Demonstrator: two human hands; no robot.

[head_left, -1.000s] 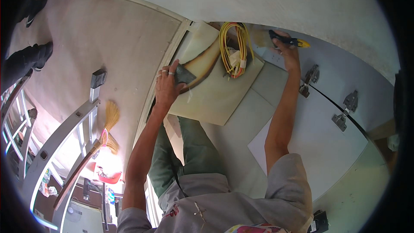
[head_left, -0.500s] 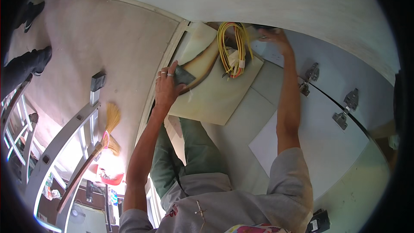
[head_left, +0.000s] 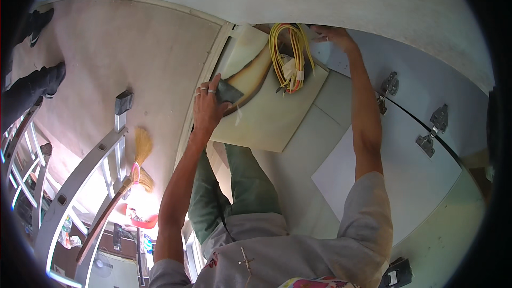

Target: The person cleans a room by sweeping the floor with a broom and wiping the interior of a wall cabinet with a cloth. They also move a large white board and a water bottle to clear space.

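Note:
My left hand (head_left: 207, 104) lies at the left edge of a cream board (head_left: 261, 122) with brown marbled streaks. Its thumb and fingers are apart, against a dark grey-green square patch (head_left: 229, 92); whether this is a separate piece, I cannot tell. A looped bundle of yellow and orange cable (head_left: 278, 56) rests on the board's far part, its ends wrapped in pale tape. Beyond the cable to the right, my right hand (head_left: 333, 36) reaches to the wall's lower edge. Its fingers are stretched leftward, close to a dark gap, with nothing visible in them.
White panels with metal hinges (head_left: 440, 118) are on the right. An aluminium ladder (head_left: 69, 181), a straw broom (head_left: 141, 146) and a red dustpan (head_left: 143, 218) are at the left. Another person's dark shoes (head_left: 52, 77) show at the far left. A black box (head_left: 400, 273) sits low right.
My right hand has shifted slightly up and left, and its blurred fingers now show more sharply. My left hand stays on the board. The view has moved slightly.

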